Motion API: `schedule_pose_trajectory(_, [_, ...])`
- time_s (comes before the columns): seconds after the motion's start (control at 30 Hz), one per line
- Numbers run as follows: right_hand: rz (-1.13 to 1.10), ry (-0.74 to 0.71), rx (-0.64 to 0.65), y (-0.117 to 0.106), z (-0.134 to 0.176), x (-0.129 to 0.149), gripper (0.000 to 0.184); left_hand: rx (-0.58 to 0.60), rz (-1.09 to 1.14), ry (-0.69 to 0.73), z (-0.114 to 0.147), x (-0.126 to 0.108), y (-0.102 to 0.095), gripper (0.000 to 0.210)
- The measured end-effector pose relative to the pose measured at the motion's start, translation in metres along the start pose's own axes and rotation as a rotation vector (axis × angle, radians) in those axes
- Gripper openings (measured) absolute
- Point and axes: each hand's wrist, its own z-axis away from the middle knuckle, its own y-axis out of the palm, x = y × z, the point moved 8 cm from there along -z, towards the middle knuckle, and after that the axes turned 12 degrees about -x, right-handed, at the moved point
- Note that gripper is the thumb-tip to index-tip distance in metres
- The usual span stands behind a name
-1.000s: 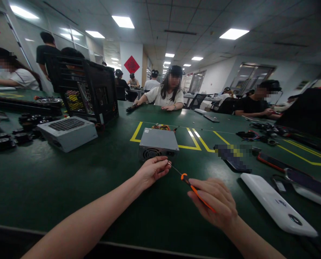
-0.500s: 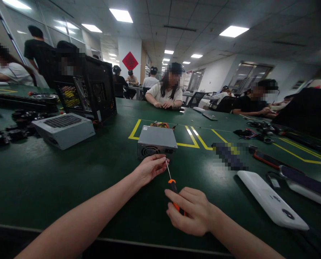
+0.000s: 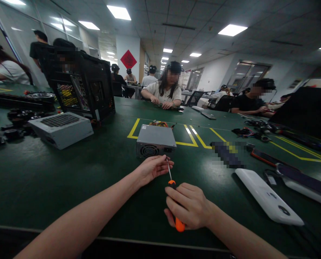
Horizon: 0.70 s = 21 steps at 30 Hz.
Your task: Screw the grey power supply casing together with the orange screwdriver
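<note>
My right hand (image 3: 188,205) is closed around the handle of a screwdriver (image 3: 179,223) with an orange and black grip. Its thin metal shaft slants up and away to my left hand (image 3: 153,169). There the tip meets the fingertips, which are loosely stretched with the palm turned partly up. Whether a small part lies at the tip, I cannot make out. Just beyond my left hand sits a grey power supply (image 3: 156,135), its fan grille and socket facing me. A bundle of coloured cables (image 3: 159,123) shows behind it.
To the left are another power supply (image 3: 61,131), an open black computer case (image 3: 87,84) and several black fans (image 3: 13,133). A white device (image 3: 268,196) lies at the right, near a dark blurred item (image 3: 227,154). A person (image 3: 165,90) works across the green table (image 3: 68,180).
My left fingers have loosened and spread at the screwdriver tip. My right hand has wrapped further round the handle, whose orange end now shows below. The whole view has shifted slightly.
</note>
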Motion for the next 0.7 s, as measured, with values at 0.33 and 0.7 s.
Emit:
schedule_pose_trajectory(0.33, [-0.052,0.006,-0.010,-0.002,-0.003,0.002,0.018,0.043,-0.051,0.004,0.001,0.001,0.001,0.008])
schedule_pose_trajectory(0.7, [0.028,0.097,0.003,-0.002,0.004,-0.016,0.012,0.042,-0.050,-0.063,0.001,0.004,0.003,0.027])
